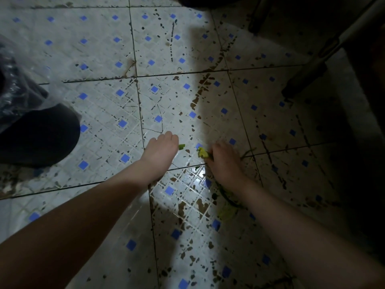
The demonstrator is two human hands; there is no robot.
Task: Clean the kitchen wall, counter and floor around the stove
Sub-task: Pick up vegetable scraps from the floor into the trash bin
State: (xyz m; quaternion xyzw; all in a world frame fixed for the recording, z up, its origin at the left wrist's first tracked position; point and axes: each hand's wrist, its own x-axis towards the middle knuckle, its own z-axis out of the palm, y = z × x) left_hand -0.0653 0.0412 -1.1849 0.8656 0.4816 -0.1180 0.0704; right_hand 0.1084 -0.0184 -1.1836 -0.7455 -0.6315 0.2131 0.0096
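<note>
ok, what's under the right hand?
A yellow-green vegetable scrap pokes out from the right hand, held in its curled fingers, over the stained tile floor. More green scraps show beside the forearm. What the palm covers cannot be seen.

The room is dim. Cool, bluish light reaches only the left and middle of the floor (100,59). A broad, hard-edged shadow covers the right side, turning brownish, then near black in the top right corner. One wet tile throws back a small white glare just below the hands. The left hand (161,149) is well lit. The right hand (225,163) sits on the shadow's edge, soft and slightly blurred, and the scrap (202,152) it holds shows vivid yellow-green. Grout lines bow toward the edges, and the bag (18,84) at left is smeared.
</note>
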